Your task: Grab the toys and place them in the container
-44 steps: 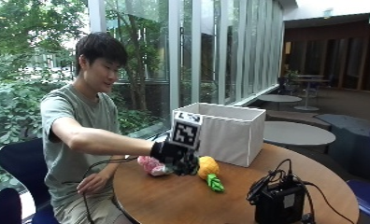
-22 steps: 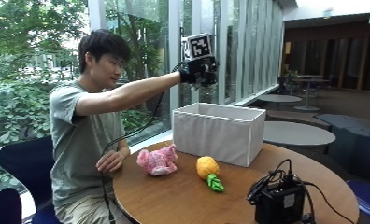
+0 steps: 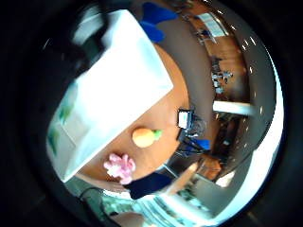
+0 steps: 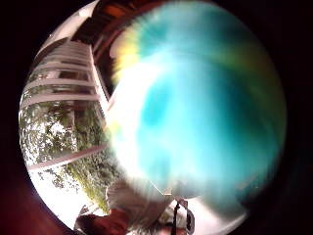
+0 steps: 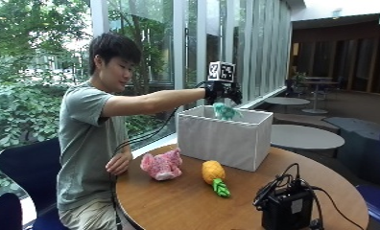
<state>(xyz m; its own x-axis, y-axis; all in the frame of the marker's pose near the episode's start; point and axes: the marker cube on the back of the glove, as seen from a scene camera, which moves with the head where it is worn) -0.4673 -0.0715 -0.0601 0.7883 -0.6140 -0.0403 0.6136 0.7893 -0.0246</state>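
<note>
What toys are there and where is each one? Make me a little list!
teal toy: just under the gloved right hand, above the white box; whether fingers grip it cannot be told
pink toy: on the round table, beside the box
pineapple toy: on the table, next to the pink toy
toys left outside: two

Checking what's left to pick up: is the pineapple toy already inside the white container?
No, the pineapple toy lies on the table in front of the white container.
</note>
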